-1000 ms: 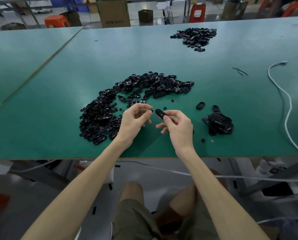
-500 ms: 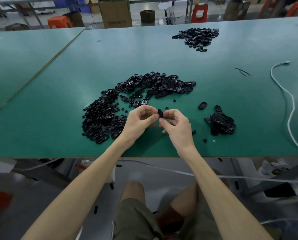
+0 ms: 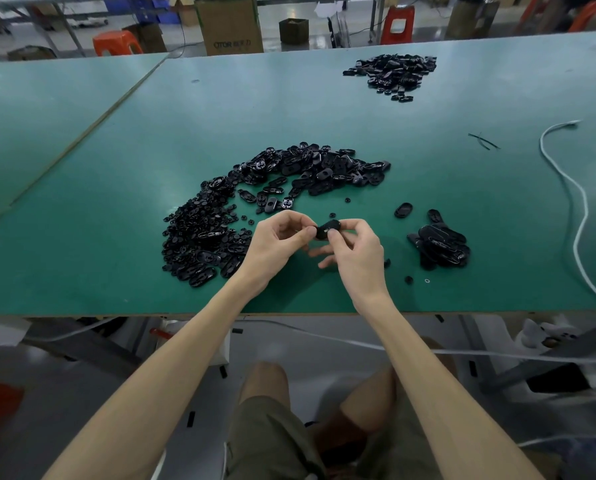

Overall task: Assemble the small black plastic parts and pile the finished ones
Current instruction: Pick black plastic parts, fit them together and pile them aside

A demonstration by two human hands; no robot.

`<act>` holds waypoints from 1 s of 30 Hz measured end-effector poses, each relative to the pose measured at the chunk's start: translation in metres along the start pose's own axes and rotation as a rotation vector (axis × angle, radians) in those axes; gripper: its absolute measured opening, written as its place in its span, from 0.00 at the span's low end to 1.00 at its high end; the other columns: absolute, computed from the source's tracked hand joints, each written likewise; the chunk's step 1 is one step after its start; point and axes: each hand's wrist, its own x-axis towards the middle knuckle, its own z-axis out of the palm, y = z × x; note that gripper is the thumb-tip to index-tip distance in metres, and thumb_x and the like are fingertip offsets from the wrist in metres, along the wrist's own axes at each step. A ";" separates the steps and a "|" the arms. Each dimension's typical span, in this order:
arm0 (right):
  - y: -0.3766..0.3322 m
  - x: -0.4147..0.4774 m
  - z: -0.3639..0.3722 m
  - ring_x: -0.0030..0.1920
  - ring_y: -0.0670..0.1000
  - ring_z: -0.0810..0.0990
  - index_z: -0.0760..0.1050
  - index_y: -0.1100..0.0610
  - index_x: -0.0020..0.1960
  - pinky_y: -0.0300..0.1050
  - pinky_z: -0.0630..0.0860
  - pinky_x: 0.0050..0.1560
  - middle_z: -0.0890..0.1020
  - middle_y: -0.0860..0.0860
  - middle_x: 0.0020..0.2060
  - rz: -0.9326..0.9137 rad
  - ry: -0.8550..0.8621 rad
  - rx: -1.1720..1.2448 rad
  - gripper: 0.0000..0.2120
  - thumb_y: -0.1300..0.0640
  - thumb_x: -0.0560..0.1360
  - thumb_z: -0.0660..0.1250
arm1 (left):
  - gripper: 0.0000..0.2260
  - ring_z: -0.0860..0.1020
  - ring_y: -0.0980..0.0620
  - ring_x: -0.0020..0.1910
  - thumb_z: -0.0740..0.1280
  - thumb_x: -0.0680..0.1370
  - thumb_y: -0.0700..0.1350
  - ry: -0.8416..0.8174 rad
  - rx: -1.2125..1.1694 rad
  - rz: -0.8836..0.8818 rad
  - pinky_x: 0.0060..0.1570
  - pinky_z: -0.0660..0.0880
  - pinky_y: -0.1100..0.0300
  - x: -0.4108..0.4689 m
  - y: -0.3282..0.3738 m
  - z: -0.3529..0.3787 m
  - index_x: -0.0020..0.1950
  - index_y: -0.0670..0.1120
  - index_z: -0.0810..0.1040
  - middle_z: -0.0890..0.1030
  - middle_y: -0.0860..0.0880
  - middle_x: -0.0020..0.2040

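Both hands meet just above the green table [image 3: 116, 237] near its front edge. A small black oval part [image 3: 327, 227] is pinched between them: my left hand [image 3: 275, 242] holds its left end with thumb and fingers, my right hand [image 3: 355, 249] pinches its right end. A wide curved heap of loose black parts [image 3: 255, 199] lies behind and left of my hands. A small stack of black oval pieces [image 3: 440, 245] sits to the right of my right hand, and one single oval [image 3: 403, 209] lies beside it.
A second heap of black parts [image 3: 391, 72] lies far back on the right. A white cable [image 3: 580, 209] snakes down the table's right side. Tiny black bits [image 3: 409, 279] dot the front edge. Cardboard boxes [image 3: 229, 26] and red stools [image 3: 396, 24] stand behind the table.
A second ago my right hand alone held the oval part, my left hand apart from it. The hands have come together and both now pinch the part.
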 end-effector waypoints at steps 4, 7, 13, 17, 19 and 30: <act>0.000 -0.001 0.000 0.37 0.53 0.88 0.74 0.56 0.52 0.51 0.84 0.36 0.88 0.47 0.41 -0.013 -0.005 0.007 0.02 0.61 0.84 0.65 | 0.02 0.79 0.56 0.38 0.73 0.79 0.38 -0.002 0.014 0.022 0.39 0.73 0.69 0.000 0.000 0.001 0.49 0.43 0.82 0.83 0.50 0.42; -0.001 -0.001 0.000 0.38 0.53 0.88 0.76 0.56 0.50 0.52 0.84 0.38 0.88 0.47 0.41 -0.024 -0.011 0.003 0.03 0.59 0.83 0.66 | 0.01 0.77 0.55 0.40 0.74 0.78 0.39 0.009 0.052 0.025 0.40 0.73 0.67 0.000 0.000 0.001 0.49 0.44 0.83 0.83 0.52 0.42; -0.001 -0.001 -0.003 0.39 0.48 0.86 0.81 0.52 0.48 0.42 0.81 0.40 0.87 0.46 0.38 -0.045 0.006 -0.019 0.05 0.61 0.80 0.70 | 0.02 0.79 0.57 0.38 0.74 0.78 0.37 0.021 0.075 0.021 0.40 0.74 0.67 0.000 -0.003 0.000 0.49 0.42 0.83 0.84 0.53 0.41; -0.003 -0.002 -0.003 0.42 0.49 0.87 0.82 0.52 0.48 0.39 0.80 0.39 0.87 0.47 0.39 -0.045 -0.014 0.015 0.06 0.63 0.80 0.71 | 0.03 0.80 0.55 0.39 0.74 0.78 0.38 0.025 0.086 0.023 0.42 0.76 0.64 0.001 -0.004 0.000 0.50 0.42 0.82 0.84 0.52 0.42; -0.003 -0.002 -0.003 0.41 0.50 0.87 0.82 0.52 0.48 0.39 0.80 0.38 0.87 0.48 0.40 -0.048 -0.020 0.018 0.07 0.63 0.80 0.71 | 0.05 0.81 0.54 0.40 0.75 0.77 0.39 0.038 0.077 0.012 0.44 0.78 0.62 0.001 -0.004 0.000 0.51 0.42 0.81 0.84 0.50 0.43; -0.004 -0.002 -0.006 0.38 0.52 0.87 0.82 0.55 0.49 0.40 0.78 0.35 0.88 0.53 0.42 -0.029 -0.046 0.108 0.06 0.65 0.80 0.70 | 0.10 0.80 0.51 0.48 0.76 0.77 0.44 0.093 0.166 0.014 0.48 0.79 0.53 0.002 -0.006 0.000 0.55 0.45 0.80 0.82 0.51 0.50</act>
